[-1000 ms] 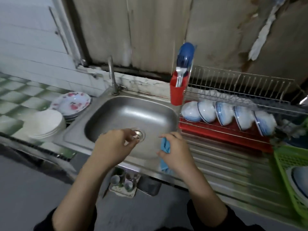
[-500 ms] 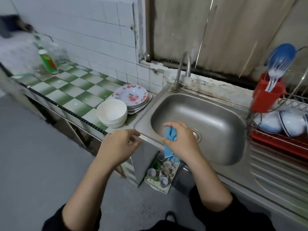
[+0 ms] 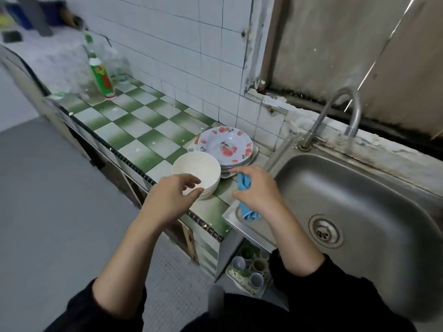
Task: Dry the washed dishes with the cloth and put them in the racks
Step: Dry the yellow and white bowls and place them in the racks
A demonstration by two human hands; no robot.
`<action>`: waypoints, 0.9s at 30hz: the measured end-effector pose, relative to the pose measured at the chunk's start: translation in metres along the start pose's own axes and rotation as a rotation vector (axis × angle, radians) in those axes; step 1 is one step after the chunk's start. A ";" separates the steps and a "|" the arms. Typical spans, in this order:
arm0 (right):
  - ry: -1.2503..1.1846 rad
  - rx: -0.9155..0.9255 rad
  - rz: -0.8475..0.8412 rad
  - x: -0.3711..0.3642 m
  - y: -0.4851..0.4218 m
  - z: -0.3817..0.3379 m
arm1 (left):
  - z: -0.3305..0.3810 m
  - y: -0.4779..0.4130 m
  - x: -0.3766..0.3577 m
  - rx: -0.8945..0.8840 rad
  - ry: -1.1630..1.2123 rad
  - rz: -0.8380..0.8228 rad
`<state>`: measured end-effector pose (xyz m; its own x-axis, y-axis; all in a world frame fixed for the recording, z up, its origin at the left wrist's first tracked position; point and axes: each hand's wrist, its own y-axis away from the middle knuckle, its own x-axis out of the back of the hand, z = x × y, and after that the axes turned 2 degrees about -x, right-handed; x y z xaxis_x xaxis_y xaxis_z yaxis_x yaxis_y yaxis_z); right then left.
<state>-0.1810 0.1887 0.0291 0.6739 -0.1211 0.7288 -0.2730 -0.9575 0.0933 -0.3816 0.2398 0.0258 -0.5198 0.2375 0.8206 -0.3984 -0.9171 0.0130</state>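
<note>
A stack of white bowls (image 3: 200, 167) stands on the green checked counter (image 3: 134, 130), left of the sink. Behind it lies a stack of floral plates (image 3: 227, 146). My left hand (image 3: 172, 195) hovers at the near rim of the top bowl, with thumb and fingers spread apart; contact with the rim is unclear. My right hand (image 3: 257, 190) grips a blue cloth (image 3: 244, 184) just right of the bowls, over the counter's edge by the sink corner. The cloth's tail hangs below the hand. The racks are out of view.
The steel sink (image 3: 354, 212) with its tap (image 3: 335, 111) fills the right side. A green-labelled bottle (image 3: 100, 75) and clear bottles stand at the counter's far left. Small cups on a tray (image 3: 249, 271) sit on the floor under the sink.
The view has swung left from the dish rack to the counter. Both hands have moved left from over the sink to the stack of white bowls, the cloth still in my right hand.
</note>
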 end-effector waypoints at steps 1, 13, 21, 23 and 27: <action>0.002 0.005 -0.010 -0.004 -0.014 -0.004 | -0.006 -0.010 0.003 0.007 -0.005 0.001; 0.240 -0.116 -0.120 -0.048 -0.132 -0.024 | -0.080 -0.112 0.005 0.033 -0.072 -0.108; 0.520 -0.078 -0.401 -0.074 -0.168 -0.013 | -0.117 -0.159 -0.010 -0.048 -0.014 -0.351; 0.620 -0.064 -0.447 -0.081 -0.173 -0.008 | -0.125 -0.166 -0.017 -0.087 -0.025 -0.424; 0.722 -0.066 -0.491 -0.092 -0.182 0.002 | -0.136 -0.181 -0.030 -0.140 -0.106 -0.523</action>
<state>-0.1919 0.3732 -0.0563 0.1328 0.5176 0.8452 -0.1200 -0.8381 0.5321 -0.3966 0.4425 -0.0791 -0.1497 0.6098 0.7783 -0.6836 -0.6326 0.3641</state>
